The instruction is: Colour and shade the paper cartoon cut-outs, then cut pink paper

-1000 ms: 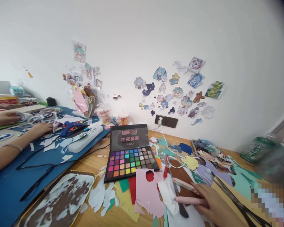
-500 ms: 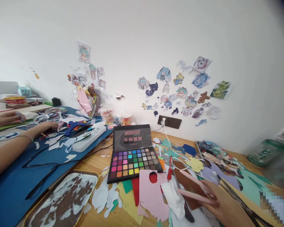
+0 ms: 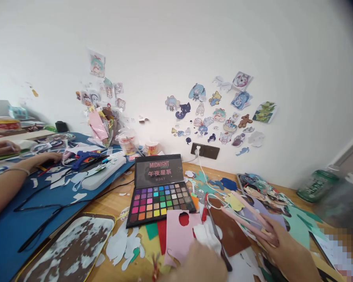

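Right hand [image 3: 282, 244] closed around the near end of a pair of pink scissors [image 3: 247, 217], held low at the right above the paper scraps [image 3: 126, 244] on the wooden table [image 3: 111, 203]. Long axis slanted from the grip at lower right toward upper left, tips aimed at the white cable [image 3: 207, 184] and the open eyeshadow palette [image 3: 159, 190]; blades parted a little, lying just over the brown sheet [image 3: 232, 235]. Left hand [image 3: 200, 262] only partly in view at the bottom edge, just beside the white cloth [image 3: 207, 237] and the pink paper [image 3: 178, 233]; how far open, and whether holding anything, impossible to tell. Another person's hands [image 3: 44, 158] well apart at far left, on the blue mat [image 3: 6, 235] near a blue glue gun [image 3: 84, 156].
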Demonstrator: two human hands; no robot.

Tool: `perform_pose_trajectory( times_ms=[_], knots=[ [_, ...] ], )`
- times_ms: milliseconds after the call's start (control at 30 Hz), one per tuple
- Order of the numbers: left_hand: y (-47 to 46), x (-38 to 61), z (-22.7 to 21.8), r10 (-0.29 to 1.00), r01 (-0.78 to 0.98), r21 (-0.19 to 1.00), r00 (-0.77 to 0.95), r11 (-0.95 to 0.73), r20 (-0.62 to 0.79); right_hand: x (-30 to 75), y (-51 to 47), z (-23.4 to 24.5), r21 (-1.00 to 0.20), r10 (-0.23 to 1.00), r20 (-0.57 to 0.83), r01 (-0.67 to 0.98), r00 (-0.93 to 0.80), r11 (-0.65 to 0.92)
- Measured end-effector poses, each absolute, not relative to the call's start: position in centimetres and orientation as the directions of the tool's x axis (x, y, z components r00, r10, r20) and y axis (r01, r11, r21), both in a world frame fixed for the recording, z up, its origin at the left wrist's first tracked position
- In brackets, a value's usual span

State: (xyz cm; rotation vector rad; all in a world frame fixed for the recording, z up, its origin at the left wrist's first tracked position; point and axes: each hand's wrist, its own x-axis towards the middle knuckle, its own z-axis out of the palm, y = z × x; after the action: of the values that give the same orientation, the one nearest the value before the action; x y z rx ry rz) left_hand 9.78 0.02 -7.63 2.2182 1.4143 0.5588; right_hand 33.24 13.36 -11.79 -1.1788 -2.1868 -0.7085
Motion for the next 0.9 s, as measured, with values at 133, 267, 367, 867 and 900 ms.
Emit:
perform_pose_trajectory(
  times_ms=[133, 267, 367, 867, 900],
  knots=[
    [4.0, 5.0, -5.8, 0.99, 0.963, 0.23, -0.135, 0.142, -0.045, 33.1, 13.3, -11.6, 0.166, 0.584, 0.701, 0.89, -0.409, 0.424],
    [5.5, 2.5, -6.4, 0.97, 0.967, 0.109, -0.219, 0.23, -0.102, 32.4, 12.9, -11.4, 0.103, 0.607, 0.7, 0.894, -0.377, 0.436],
    [5.1, 2.2, -7.1, 0.976, 0.974, 0.104, -0.194, 0.204, -0.095, 31.8, 12.4, -11.1, -0.036, 0.649, 0.702, 0.896, -0.291, 0.442],
    [3.5, 0.3, 3.5, 0.891, 0.32, 0.871, -0.139, -0.372, 0.432, 25.4, 13.0, 0.5, -0.82, 0.889, 0.436, 0.345, -0.139, 0.456],
    [4.0, 0.2, 3.3, 0.877, 0.268, 0.878, -0.172, -0.396, 0.448, 25.0, 12.8, 0.7, -0.83, 0.894, 0.408, 0.334, -0.182, 0.447]
  ],
)
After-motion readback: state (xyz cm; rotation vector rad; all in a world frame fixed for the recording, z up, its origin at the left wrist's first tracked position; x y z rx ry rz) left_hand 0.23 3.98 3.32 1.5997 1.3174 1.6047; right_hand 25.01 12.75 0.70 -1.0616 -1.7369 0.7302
